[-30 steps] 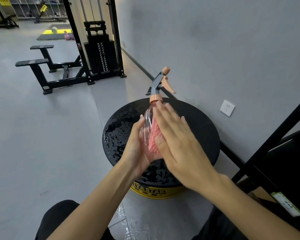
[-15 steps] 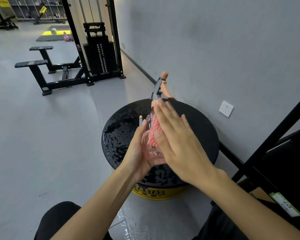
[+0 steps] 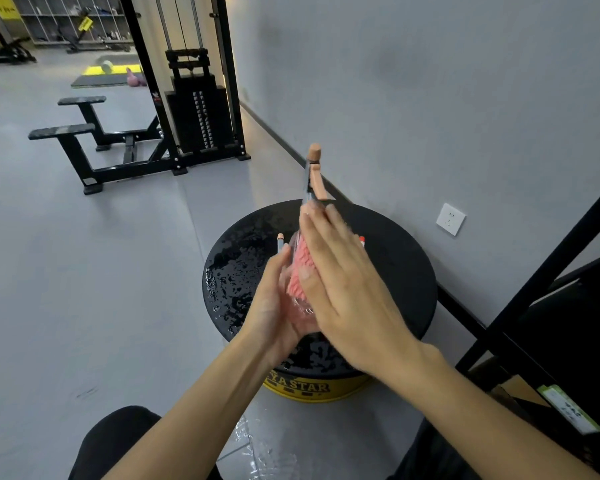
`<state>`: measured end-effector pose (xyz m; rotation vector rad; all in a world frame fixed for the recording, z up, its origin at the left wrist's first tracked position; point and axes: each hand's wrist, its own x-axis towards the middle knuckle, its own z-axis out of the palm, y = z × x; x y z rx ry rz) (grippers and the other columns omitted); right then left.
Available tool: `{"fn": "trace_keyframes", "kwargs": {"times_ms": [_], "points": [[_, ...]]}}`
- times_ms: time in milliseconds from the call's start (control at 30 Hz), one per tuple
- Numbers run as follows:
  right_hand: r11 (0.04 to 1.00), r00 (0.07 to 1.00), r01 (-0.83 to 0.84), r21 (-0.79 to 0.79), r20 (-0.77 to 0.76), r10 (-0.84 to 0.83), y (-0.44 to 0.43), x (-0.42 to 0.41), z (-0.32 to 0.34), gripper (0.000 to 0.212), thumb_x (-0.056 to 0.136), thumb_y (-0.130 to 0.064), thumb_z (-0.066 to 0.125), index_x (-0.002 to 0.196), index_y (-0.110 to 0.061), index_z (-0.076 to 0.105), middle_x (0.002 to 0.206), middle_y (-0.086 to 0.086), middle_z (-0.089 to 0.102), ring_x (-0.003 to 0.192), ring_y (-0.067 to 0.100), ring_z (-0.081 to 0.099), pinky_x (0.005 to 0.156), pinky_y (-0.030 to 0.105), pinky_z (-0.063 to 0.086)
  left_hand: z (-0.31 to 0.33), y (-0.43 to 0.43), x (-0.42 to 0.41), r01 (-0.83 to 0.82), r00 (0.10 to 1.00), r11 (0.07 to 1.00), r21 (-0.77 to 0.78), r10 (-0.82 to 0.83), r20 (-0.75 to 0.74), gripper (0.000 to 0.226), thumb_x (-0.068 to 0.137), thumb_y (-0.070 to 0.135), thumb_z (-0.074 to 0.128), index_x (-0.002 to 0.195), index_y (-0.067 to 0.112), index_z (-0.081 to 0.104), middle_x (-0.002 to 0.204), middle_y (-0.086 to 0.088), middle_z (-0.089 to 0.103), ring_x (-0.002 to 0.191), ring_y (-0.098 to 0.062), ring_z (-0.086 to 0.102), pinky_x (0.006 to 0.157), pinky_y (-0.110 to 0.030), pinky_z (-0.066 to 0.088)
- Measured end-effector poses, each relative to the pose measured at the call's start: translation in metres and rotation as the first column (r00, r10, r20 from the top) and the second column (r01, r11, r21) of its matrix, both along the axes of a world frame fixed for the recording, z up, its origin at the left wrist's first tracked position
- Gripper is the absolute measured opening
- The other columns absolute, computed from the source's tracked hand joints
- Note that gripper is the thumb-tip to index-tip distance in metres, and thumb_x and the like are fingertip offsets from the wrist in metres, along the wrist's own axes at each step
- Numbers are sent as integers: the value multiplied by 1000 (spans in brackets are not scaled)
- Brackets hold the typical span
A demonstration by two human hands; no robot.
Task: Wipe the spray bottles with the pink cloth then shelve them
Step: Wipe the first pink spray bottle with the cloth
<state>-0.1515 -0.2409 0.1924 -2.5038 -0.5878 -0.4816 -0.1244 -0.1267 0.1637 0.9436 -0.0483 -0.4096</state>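
I hold a clear spray bottle [image 3: 313,174] with a grey head and a peach trigger upright over a round black stool [image 3: 395,265]. My left hand [image 3: 274,306] grips the bottle's body from the left. My right hand [image 3: 343,289] lies flat against the bottle's right side and presses the pink cloth [image 3: 300,268] onto it, fingertips near the neck. Most of the body is hidden between my hands. A small peach-and-grey tip [image 3: 280,241] shows just behind my left fingers; I cannot tell what it belongs to.
The stool top is wet on its left half, and water lies on the floor [image 3: 257,445] below it. A black shelf frame [image 3: 551,271] stands at the right, a wall socket [image 3: 450,219] beside it. A cable weight machine [image 3: 194,109] and benches stand far left.
The bottle has turned in my hands, so its head now points away instead of showing side-on. My right hand with the cloth has slid up towards the neck.
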Motion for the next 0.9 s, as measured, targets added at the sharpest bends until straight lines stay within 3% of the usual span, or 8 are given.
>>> {"fn": "trace_keyframes", "kwargs": {"times_ms": [67, 133, 233, 400, 500, 633, 800, 900], "points": [[999, 999, -25, -44, 47, 27, 3, -12, -10, 59, 102, -24, 29, 157, -17, 9, 165, -6, -2, 151, 8, -9, 124, 40, 5, 1, 2, 2, -50, 998, 997, -56, 48, -32, 49, 95, 52, 42, 109, 17, 74, 109, -8, 74, 98, -20, 72, 81, -32, 61], [998, 997, -38, -54, 70, 42, 5, -18, -16, 58, 101, -25, 28, 157, -17, 12, 165, -7, 1, 151, 10, -7, 123, 42, 6, -1, 3, 2, -71, 996, 995, -69, 67, -51, 51, 94, 52, 43, 110, 17, 75, 113, -10, 72, 105, -20, 70, 88, -32, 57], [999, 997, -47, -16, 54, 48, 5, -10, -11, 56, 102, -24, 29, 156, -19, 14, 165, -9, 4, 151, 6, -7, 123, 45, 8, -6, 4, 0, -26, 999, 999, -34, 25, -32, 52, 95, 55, 38, 105, 22, 78, 109, -6, 75, 98, -17, 73, 76, -31, 61], [980, 996, -15, 199, -85, 33, -1, 15, 7, 56, 102, -34, 24, 156, -21, 20, 164, -11, 10, 149, -2, -5, 123, 44, 12, -4, 2, -6, 1, 1000, 1000, 26, -1, -8, 50, 94, 55, 40, 93, 21, 78, 82, -6, 77, 68, -20, 75, 53, -38, 61], [989, 998, -53, 137, -17, 56, 1, 1, 1, 55, 103, -29, 28, 156, -19, 16, 165, -9, 5, 150, 3, -7, 123, 44, 10, 1, 5, 0, -19, 1000, 999, -42, 18, -18, 48, 97, 52, 40, 111, 17, 70, 93, -6, 77, 80, -20, 75, 57, -35, 61], [994, 996, -86, 72, 27, 84, 3, -19, -14, 56, 103, -25, 33, 156, -22, 14, 164, -13, 4, 150, 5, -8, 124, 43, 4, 3, 7, 3, -27, 999, 991, -130, 23, -36, 52, 91, 51, 46, 109, 12, 75, 110, -11, 73, 101, -22, 71, 86, -33, 59], [979, 997, -17, 204, -72, 32, -2, 3, 3, 60, 99, -47, 20, 156, -26, 17, 163, -17, 5, 148, -5, -9, 124, 44, 3, -2, 3, -2, 43, 999, 999, -15, -43, 26, 46, 83, 56, 47, 92, 27, 80, 95, -4, 76, 81, -17, 74, 64, -40, 63], [976, 994, -4, 220, -106, 28, -7, 14, 9, 65, 97, -53, 15, 156, -27, 15, 163, -19, 3, 146, -7, -11, 124, 45, 3, -1, 2, -4, 38, 999, 999, 22, -39, 31, 47, 89, 57, 43, 94, 27, 79, 93, -4, 77, 78, -20, 75, 65, -45, 61]]}}
